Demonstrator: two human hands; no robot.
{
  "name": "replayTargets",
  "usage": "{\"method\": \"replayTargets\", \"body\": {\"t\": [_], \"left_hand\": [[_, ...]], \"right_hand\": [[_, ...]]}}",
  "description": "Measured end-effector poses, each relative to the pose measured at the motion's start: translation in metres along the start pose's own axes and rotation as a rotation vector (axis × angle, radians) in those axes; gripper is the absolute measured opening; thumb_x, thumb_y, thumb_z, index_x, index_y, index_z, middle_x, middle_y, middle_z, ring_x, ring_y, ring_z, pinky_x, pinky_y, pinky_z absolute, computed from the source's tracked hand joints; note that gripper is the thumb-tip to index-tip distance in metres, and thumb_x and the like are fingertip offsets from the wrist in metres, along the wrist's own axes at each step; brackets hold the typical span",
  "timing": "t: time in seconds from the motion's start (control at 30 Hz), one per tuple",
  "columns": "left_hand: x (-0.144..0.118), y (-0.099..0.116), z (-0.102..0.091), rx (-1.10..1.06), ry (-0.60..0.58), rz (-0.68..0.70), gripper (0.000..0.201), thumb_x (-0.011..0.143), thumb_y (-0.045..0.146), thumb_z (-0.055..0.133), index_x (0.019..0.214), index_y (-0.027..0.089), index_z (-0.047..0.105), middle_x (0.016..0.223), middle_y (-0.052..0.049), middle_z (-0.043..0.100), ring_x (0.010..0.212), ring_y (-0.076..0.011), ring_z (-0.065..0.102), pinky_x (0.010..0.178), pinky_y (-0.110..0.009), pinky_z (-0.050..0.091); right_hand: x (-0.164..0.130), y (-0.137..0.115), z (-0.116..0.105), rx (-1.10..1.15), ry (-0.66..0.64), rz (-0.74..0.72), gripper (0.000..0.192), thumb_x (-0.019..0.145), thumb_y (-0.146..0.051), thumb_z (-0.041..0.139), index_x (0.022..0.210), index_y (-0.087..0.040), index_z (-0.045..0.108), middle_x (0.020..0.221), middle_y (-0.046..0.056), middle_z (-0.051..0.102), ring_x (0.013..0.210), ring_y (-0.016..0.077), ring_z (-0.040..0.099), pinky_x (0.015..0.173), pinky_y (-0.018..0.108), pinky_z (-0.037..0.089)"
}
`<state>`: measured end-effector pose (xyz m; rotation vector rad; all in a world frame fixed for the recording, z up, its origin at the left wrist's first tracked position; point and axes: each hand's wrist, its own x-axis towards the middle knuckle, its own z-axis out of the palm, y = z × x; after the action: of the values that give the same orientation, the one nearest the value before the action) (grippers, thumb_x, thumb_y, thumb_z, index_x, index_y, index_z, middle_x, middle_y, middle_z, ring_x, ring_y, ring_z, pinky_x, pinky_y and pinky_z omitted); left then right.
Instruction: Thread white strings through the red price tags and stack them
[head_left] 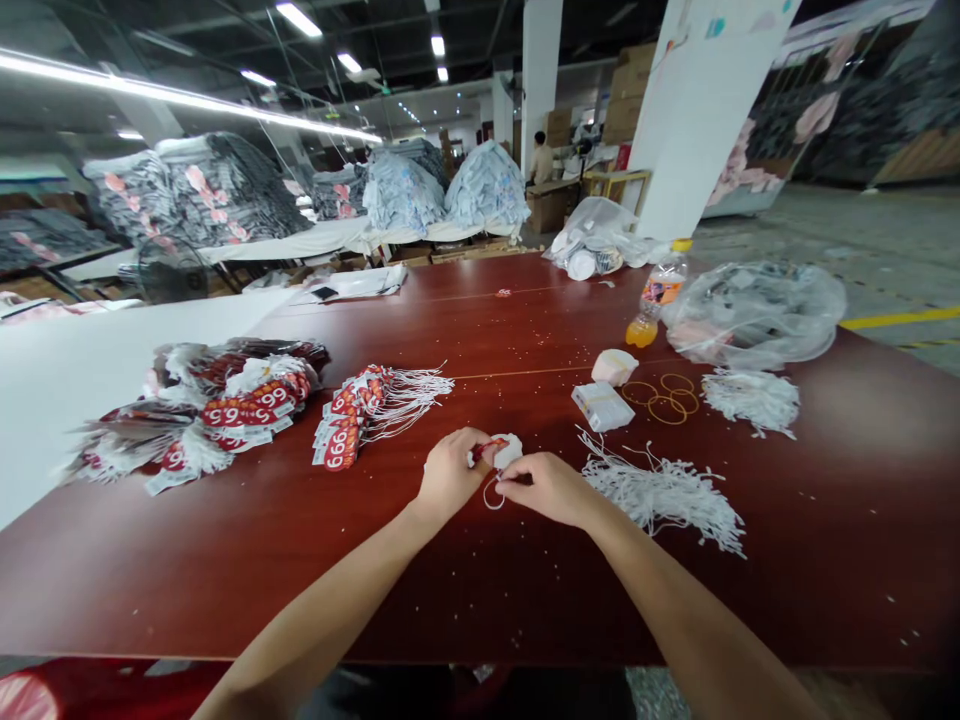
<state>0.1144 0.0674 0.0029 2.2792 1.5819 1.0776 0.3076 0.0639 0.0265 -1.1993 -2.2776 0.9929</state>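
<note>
My left hand point(456, 468) is closed on a red and white hang tag point(491, 450) above the middle of the table. Close beside it, my right hand point(546, 487) pinches a white string point(493, 495), which hangs in a small loop between the hands. The fingers hide part of the tag. To the left lies a fanned row of red hang tags point(341, 440) with white strings trailing right. A loose bundle of white strings point(664, 490) spreads out just right of my right hand.
Bundled tags point(240, 405) are heaped at the left. On the right are a small white box point(602, 407), yellow rubber bands point(667, 400), another string bundle point(752, 400), an orange drink bottle point(656, 300) and a plastic bag point(754, 315). A person point(540, 160) is far back.
</note>
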Motion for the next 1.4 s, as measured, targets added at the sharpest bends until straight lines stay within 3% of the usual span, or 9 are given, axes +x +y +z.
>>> {"method": "replayTargets", "body": {"t": [0.13, 0.27, 0.43, 0.63, 0.73, 0.93, 1.07, 1.23, 1.4], "left_hand": [[-0.019, -0.002, -0.014, -0.179, -0.008, -0.061, 0.008, 0.094, 0.026, 0.058, 0.100, 0.024, 0.063, 0.095, 0.000, 0.071, 0.076, -0.0132, 0.064, 0.070, -0.025, 0.050], [-0.025, -0.005, -0.016, -0.196, -0.065, 0.074, 0.012, 0.094, 0.019, 0.055, 0.101, 0.023, 0.064, 0.094, -0.001, 0.071, 0.078, -0.0131, 0.064, 0.072, -0.024, 0.050], [-0.023, -0.016, -0.018, -0.287, -0.075, 0.196, 0.011, 0.096, 0.020, 0.053, 0.100, 0.021, 0.062, 0.094, -0.003, 0.069, 0.080, -0.0131, 0.064, 0.073, -0.025, 0.049], [-0.019, -0.008, -0.043, -0.058, -0.271, 0.350, 0.014, 0.090, 0.036, 0.066, 0.098, 0.025, 0.066, 0.103, -0.001, 0.069, 0.094, -0.0185, 0.063, 0.086, -0.033, 0.045], [-0.009, -0.012, -0.059, 0.049, -0.392, 0.277, 0.034, 0.080, 0.049, 0.077, 0.103, 0.026, 0.066, 0.109, -0.002, 0.067, 0.102, -0.0222, 0.062, 0.090, -0.035, 0.045], [-0.003, -0.055, -0.054, 0.239, -0.423, 0.122, 0.020, 0.085, 0.033, 0.073, 0.102, 0.024, 0.069, 0.102, -0.003, 0.065, 0.097, -0.0211, 0.062, 0.082, -0.031, 0.047], [-0.016, -0.065, -0.040, 0.226, -0.352, 0.190, 0.012, 0.093, 0.023, 0.059, 0.093, 0.026, 0.071, 0.099, -0.002, 0.064, 0.092, -0.0173, 0.061, 0.076, -0.027, 0.046], [-0.023, -0.054, -0.017, 0.414, -0.140, 0.115, 0.005, 0.083, 0.015, 0.061, 0.081, 0.018, 0.064, 0.091, -0.006, 0.064, 0.085, -0.0210, 0.060, 0.073, -0.033, 0.046], [-0.018, -0.055, -0.019, 0.439, 0.080, 0.116, 0.003, 0.085, 0.016, 0.061, 0.086, 0.018, 0.063, 0.095, -0.007, 0.066, 0.088, -0.0237, 0.061, 0.078, -0.039, 0.044]], "right_hand": [[0.004, 0.003, -0.001, -0.035, 0.091, 0.013, 0.035, 0.097, -0.039, 0.049, 0.077, -0.019, 0.069, 0.063, -0.001, 0.058, 0.056, 0.0123, 0.047, 0.056, 0.025, 0.030], [0.007, 0.005, 0.005, -0.020, 0.118, 0.030, 0.039, 0.099, -0.042, 0.048, 0.073, -0.019, 0.065, 0.062, -0.002, 0.057, 0.058, 0.0133, 0.049, 0.057, 0.026, 0.032], [0.010, 0.012, 0.006, 0.113, 0.156, 0.082, 0.033, 0.093, -0.051, 0.058, 0.090, -0.021, 0.072, 0.086, 0.002, 0.071, 0.079, 0.0189, 0.063, 0.072, 0.028, 0.045], [0.012, 0.013, -0.005, 0.358, 0.035, 0.008, 0.021, 0.088, -0.040, 0.068, 0.089, -0.021, 0.074, 0.091, 0.002, 0.074, 0.090, 0.0211, 0.066, 0.085, 0.030, 0.047], [0.012, 0.013, 0.001, 0.293, 0.077, 0.017, 0.016, 0.087, -0.036, 0.069, 0.086, -0.021, 0.073, 0.090, 0.002, 0.072, 0.088, 0.0197, 0.065, 0.083, 0.030, 0.047], [0.004, 0.001, 0.028, 0.097, -0.021, -0.108, 0.006, 0.087, -0.024, 0.066, 0.082, -0.023, 0.068, 0.094, -0.001, 0.069, 0.079, 0.0147, 0.061, 0.076, 0.027, 0.045], [0.002, -0.003, 0.035, 0.043, -0.074, -0.122, 0.008, 0.087, -0.021, 0.065, 0.081, -0.024, 0.067, 0.093, -0.003, 0.069, 0.080, 0.0139, 0.061, 0.077, 0.026, 0.045], [0.006, 0.002, 0.038, 0.036, -0.056, -0.105, 0.006, 0.087, -0.022, 0.066, 0.083, -0.024, 0.069, 0.093, -0.002, 0.070, 0.080, 0.0141, 0.062, 0.077, 0.026, 0.045], [0.009, 0.002, 0.038, 0.070, -0.004, -0.051, 0.009, 0.088, -0.029, 0.067, 0.082, -0.023, 0.070, 0.087, -0.001, 0.071, 0.076, 0.0150, 0.062, 0.070, 0.026, 0.044]]}}
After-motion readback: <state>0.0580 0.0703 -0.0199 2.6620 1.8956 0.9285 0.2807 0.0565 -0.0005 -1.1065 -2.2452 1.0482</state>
